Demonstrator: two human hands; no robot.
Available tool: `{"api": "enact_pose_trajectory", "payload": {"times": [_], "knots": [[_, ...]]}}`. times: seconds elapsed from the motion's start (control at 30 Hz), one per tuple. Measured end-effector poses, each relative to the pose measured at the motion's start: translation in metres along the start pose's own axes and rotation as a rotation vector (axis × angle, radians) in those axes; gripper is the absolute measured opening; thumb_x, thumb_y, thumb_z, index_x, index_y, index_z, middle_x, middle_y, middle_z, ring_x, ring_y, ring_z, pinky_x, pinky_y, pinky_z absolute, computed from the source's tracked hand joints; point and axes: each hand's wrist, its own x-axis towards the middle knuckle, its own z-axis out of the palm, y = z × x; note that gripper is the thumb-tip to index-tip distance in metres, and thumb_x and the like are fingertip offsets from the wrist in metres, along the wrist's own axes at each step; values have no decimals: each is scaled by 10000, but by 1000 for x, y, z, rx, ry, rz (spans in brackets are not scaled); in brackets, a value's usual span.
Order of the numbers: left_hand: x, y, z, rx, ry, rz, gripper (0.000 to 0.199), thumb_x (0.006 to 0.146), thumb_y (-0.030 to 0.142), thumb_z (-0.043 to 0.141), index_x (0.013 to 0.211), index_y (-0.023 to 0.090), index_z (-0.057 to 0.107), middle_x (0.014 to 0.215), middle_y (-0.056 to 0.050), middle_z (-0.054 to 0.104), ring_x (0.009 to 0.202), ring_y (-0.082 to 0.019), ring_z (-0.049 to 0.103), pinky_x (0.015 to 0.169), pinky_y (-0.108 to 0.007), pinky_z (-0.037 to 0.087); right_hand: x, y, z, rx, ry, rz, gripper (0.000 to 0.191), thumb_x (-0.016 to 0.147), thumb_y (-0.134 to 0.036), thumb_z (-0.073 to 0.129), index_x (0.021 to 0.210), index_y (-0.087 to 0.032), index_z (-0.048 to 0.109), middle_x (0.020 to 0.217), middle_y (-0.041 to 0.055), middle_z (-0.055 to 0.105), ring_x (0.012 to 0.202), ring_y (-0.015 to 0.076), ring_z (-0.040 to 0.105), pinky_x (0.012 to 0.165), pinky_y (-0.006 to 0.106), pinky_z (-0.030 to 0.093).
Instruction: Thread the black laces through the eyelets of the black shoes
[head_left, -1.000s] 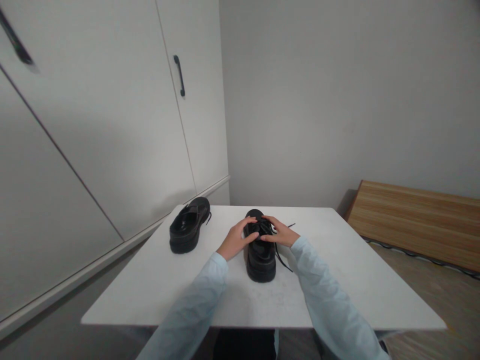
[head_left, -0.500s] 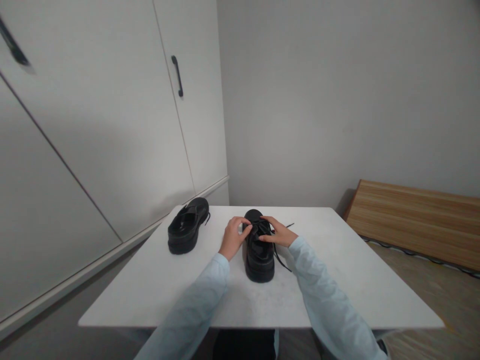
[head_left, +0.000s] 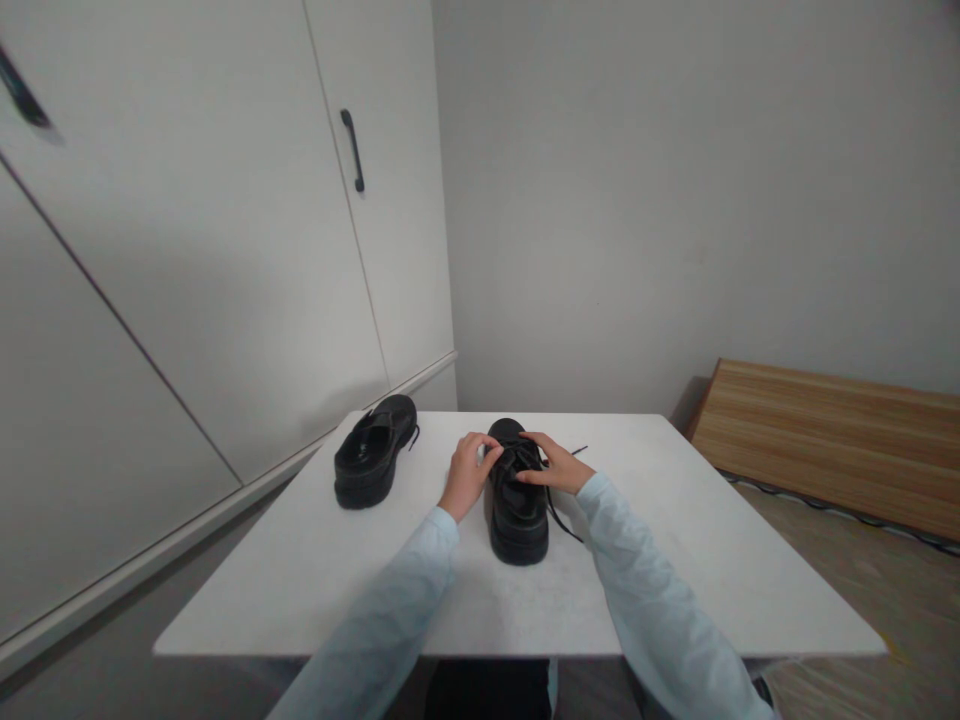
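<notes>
a chunky black shoe of smooth, faintly glossy material [head_left: 519, 535] stands sole down near the middle of a flat white tabletop [head_left: 675, 560], its rounded toe pointing away from the person and its thick heel toward them. both bare hands are at its laced front. the left hand [head_left: 466, 478] is at the shoe's left edge, thumb and forefinger drawn narrow so that their tips nearly meet (whether a strand of lace is caught between them, i cannot tell). the right hand [head_left: 561, 468] reaches in from the other side, its thumb and forefinger spread wide over the lacing, the thumb lower, near the tongue. a thin black cord lace [head_left: 562, 522] trails off the right side of the shoe in a loose curve.

a matching black shoe [head_left: 365, 480] sits apart, toward the table's far left corner, slightly angled, its dark opening showing and a short lace end poking out on the right.

the forearms are in pale blue sleeves [head_left: 652, 590] of softly creased cloth. beyond are smooth white cupboard doors [head_left: 225, 250] with a slim dark bar handle [head_left: 352, 150], a plain matte grey wall [head_left: 637, 200] and a brown wood-grain panel [head_left: 825, 440], streaked lengthwise.
</notes>
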Motion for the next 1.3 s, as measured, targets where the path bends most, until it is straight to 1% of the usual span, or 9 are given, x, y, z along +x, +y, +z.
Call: {"api": "enact_pose_trajectory", "payload": {"times": [0.17,0.47,0.63,0.73,0.8,0.93,1.1,1.2,1.3], "knots": [[-2,3,0,-8,-7,-28,120,846,309,514,835,205,573,902,-38,623,938,-194,550,887,-363,428,0,1,0,-4,1,3,742,598,-385,763,1258,-187,487,1276,143,501,1183,285,475,951,449,417],[0,2,0,-108,-51,-53,148,863,323,476,819,195,537,862,-26,610,892,-169,563,902,-338,414,0,-1,-1,-7,-6,17,732,610,-397,749,1260,-185,487,1283,142,496,1185,291,473,947,448,420],[0,8,-3,-156,-81,-33,124,840,301,504,815,185,540,833,-19,596,831,-151,556,835,-295,432,0,-2,-1,-13,-25,23,737,625,-389,738,1276,-175,467,1293,150,484,1201,293,457,955,443,411],[-1,14,-5,-202,-110,-25,106,791,269,563,844,180,538,825,-11,584,782,-135,543,777,-268,430,1,-2,-1,-19,-32,29,737,632,-374,734,1282,-165,456,1301,160,474,1207,289,450,960,439,407],[-2,17,-7,-237,-122,-15,133,755,234,596,853,180,523,824,-4,568,778,-130,535,767,-261,424,1,-3,-1,-28,-35,33,740,635,-366,731,1284,-152,448,1305,171,468,1208,291,447,961,442,404],[-2,18,-7,-292,-102,17,133,739,185,594,820,181,488,805,5,535,800,-131,528,803,-276,420,0,-4,-1,-40,-54,45,741,655,-368,713,1295,-131,425,1320,182,450,1212,294,436,953,450,407],[-2,15,-5,-348,-64,37,105,781,192,558,775,185,454,798,3,542,823,-132,540,868,-305,414,-1,-3,-2,-31,-57,48,734,657,-392,714,1295,-162,435,1311,155,459,1214,289,433,956,453,405],[-2,15,-4,-376,-61,38,122,798,201,542,750,188,431,791,-1,550,816,-133,547,831,-293,425,0,-2,-2,-30,-52,42,736,653,-407,716,1292,-166,442,1306,153,462,1206,295,438,953,458,405],[-2,16,-5,-351,-36,34,119,800,204,531,735,186,433,783,-3,554,781,-127,542,752,-259,421,0,-1,-2,-35,-54,39,742,654,-408,714,1296,-162,437,1307,157,460,1201,294,441,951,456,406]]}}
